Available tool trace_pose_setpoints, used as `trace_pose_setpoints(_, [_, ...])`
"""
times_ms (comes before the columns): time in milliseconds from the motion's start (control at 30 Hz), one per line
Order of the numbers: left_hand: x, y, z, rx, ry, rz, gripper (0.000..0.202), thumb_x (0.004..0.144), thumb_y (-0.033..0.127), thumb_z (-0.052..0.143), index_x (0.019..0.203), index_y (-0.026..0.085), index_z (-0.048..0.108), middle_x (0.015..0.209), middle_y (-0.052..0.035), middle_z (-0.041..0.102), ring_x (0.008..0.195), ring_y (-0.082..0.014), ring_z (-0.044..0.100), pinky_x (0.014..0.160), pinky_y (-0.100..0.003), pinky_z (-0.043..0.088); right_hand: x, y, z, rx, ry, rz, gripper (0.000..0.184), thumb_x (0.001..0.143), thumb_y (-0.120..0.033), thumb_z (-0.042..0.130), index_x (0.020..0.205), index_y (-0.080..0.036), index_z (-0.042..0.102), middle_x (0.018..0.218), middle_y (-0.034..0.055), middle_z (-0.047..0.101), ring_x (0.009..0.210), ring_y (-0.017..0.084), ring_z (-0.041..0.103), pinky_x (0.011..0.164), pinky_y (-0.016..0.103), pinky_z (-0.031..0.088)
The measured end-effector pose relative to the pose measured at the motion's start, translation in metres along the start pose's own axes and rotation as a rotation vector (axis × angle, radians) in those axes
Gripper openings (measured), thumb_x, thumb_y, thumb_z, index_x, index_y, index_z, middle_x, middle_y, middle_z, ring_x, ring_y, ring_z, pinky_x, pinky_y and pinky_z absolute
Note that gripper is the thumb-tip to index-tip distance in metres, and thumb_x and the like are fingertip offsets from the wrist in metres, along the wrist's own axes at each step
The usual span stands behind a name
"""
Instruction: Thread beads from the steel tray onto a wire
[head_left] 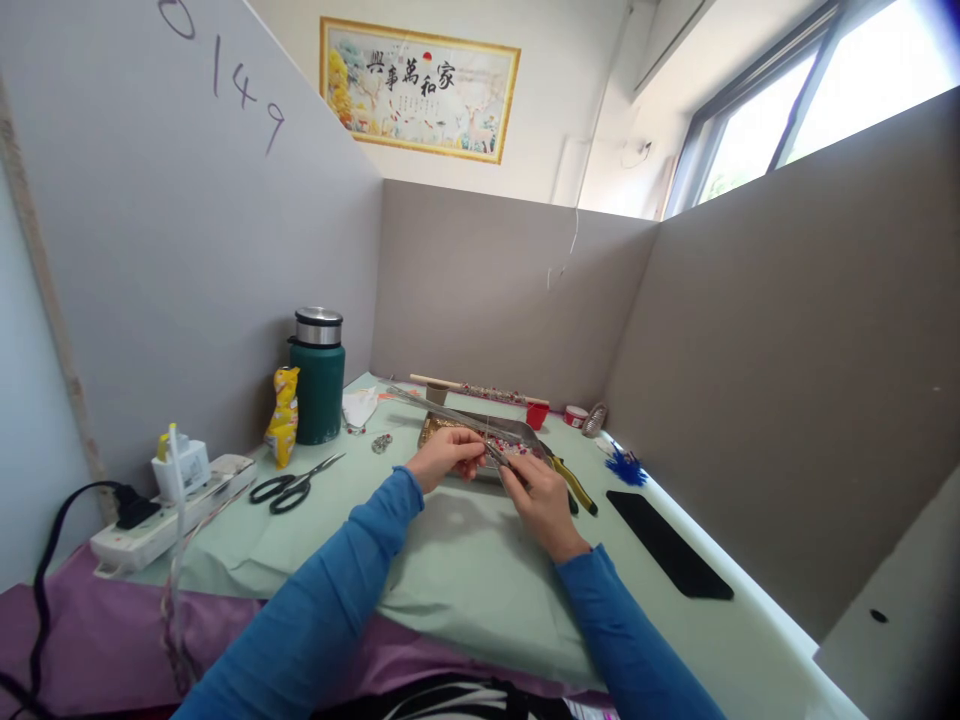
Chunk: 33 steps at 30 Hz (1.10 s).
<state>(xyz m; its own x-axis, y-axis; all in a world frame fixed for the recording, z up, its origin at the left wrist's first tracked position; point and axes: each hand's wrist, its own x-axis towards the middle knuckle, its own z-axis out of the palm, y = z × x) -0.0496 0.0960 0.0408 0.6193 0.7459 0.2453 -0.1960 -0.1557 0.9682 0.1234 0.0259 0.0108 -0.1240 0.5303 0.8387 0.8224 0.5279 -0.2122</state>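
My left hand [452,456] is closed in a pinch just above the near edge of a metal tray [551,448]. What its fingertips hold is too small to make out. Close beside it, my right hand [541,497] grips a slim metal tool [496,455], its tip meeting the left fingertips. Red, clear and gold beads lie in the tray, partly hidden by both hands. Long thin metal wires [442,408] rest slantwise over the tray. To the right of my right hand are yellow-handled pliers [576,484].
Black scissors [291,491], a green flask [318,385], a yellow packet [283,418] and a power strip [180,508] stand left. Behind the tray lies a stick [480,388] with strung beads, near a red cup [537,415]. Right are a blue bundle [625,466] and a black mat [667,545].
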Motion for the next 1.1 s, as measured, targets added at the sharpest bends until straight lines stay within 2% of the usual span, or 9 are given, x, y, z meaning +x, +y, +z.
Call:
trace_pose_setpoints(333, [-0.0012,0.0014,0.0004,-0.014,0.012,-0.049,0.028,0.064,0.032,0.068,0.079,0.011,0.056,0.066,-0.0028,0.061,0.044,-0.0076,0.053,0.045,-0.02,0.039,0.0005,-0.0012,0.0013,0.026,0.016,-0.003,0.023,0.086,-0.029,0.046,0.095,-0.019,0.066,0.078,0.0055,0.064,0.071,0.016,0.058,0.066,0.028,0.046])
trace_pose_setpoints(500, [-0.0012,0.0029,0.0018,-0.006,0.049,-0.053,0.024,0.064,0.03,0.067,0.074,0.012,0.055,0.061,-0.0021,0.059,0.043,-0.008,0.052,0.043,-0.02,0.038,-0.0002,0.0003,0.0016,0.024,0.029,-0.009,0.023,0.086,-0.029,0.047,0.093,-0.019,0.066,0.08,0.0063,0.064,0.073,0.016,0.059,0.067,0.028,0.047])
trace_pose_setpoints(733, [-0.0008,0.0023,0.0011,-0.003,0.071,-0.06,0.017,0.064,0.024,0.064,0.068,0.013,0.052,0.057,-0.0016,0.058,0.042,-0.0092,0.052,0.043,-0.021,0.04,-0.001,-0.0013,0.0018,-0.016,-0.027,0.023,0.022,0.086,-0.03,0.048,0.092,-0.018,0.066,0.076,0.0051,0.062,0.067,0.015,0.056,0.064,0.027,0.045])
trace_pose_setpoints(1100, [-0.0003,0.0001,0.0029,0.011,0.081,-0.034,0.019,0.063,0.026,0.064,0.068,0.013,0.051,0.055,-0.0004,0.058,0.041,-0.0078,0.051,0.042,-0.02,0.037,-0.0012,-0.0047,0.0004,-0.033,-0.018,0.023,0.021,0.085,-0.029,0.048,0.089,-0.018,0.065,0.076,0.0055,0.062,0.069,0.016,0.057,0.064,0.027,0.046])
